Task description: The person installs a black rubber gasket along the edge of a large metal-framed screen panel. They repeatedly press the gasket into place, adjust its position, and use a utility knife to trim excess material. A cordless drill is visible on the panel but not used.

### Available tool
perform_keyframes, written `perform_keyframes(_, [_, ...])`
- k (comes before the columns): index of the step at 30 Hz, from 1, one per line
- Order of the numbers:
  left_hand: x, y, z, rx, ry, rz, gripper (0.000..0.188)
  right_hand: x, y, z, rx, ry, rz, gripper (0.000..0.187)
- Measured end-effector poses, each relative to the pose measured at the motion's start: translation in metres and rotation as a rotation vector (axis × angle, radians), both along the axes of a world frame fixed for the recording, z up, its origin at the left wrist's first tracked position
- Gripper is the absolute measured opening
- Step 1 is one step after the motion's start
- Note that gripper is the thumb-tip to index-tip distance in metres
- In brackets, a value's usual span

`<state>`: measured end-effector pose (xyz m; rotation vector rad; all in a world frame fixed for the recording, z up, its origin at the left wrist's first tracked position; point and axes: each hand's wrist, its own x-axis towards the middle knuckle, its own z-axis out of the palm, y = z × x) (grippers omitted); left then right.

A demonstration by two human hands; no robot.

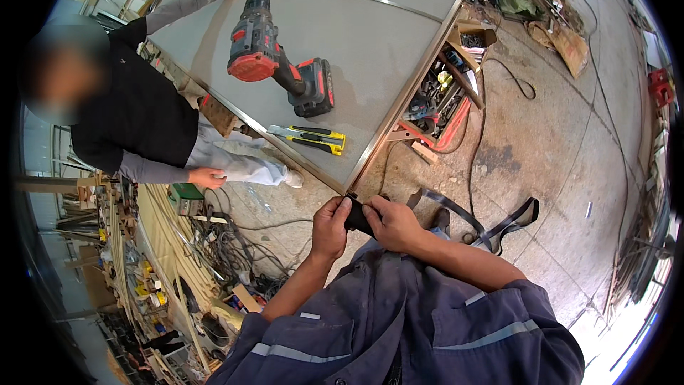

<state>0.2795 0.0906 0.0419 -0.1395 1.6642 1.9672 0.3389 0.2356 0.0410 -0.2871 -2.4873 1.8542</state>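
Note:
My left hand (330, 229) and my right hand (392, 224) are close together at the near corner of a large grey panel (370, 50) with a metal edge. Both are closed on a black strip (360, 218) stretched between them, its end at the panel's corner. To the right of my hands, a glossy black strip (510, 227) loops above the floor; whether it is the same piece I cannot tell. On the panel stand a red-and-black cordless drill (260, 46) and, nearer me, yellow-and-black utility knives (313, 140) lying side by side.
Left of the panel stands another person (135, 107), one hand on its far edge. A tool tray (450, 125) and a box of small parts (476, 38) lie to the right. Cables (249, 253) and long strips (167, 232) cover the floor at left; a cable crosses the right floor.

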Motion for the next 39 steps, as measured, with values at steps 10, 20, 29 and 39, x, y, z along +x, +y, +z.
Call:
perform_keyframes(10, [-0.002,0.0,0.003,-0.019,0.02,-0.021,0.016,0.0,-0.002,-0.004,0.026,0.012,-0.01,0.014])
perform_keyframes(20, [-0.004,-0.005,-0.004,-0.066,0.034,-0.018,0.017,-0.001,-0.008,-0.013,0.025,0.028,-0.038,0.016])
perform_keyframes(29, [-0.003,-0.002,0.002,-0.101,0.016,-0.029,0.017,0.0,-0.009,-0.015,-0.018,0.023,-0.053,0.016])
perform_keyframes(39, [-0.002,0.002,0.005,-0.087,0.011,0.016,0.017,0.0,-0.008,-0.01,-0.033,0.003,-0.051,0.016])
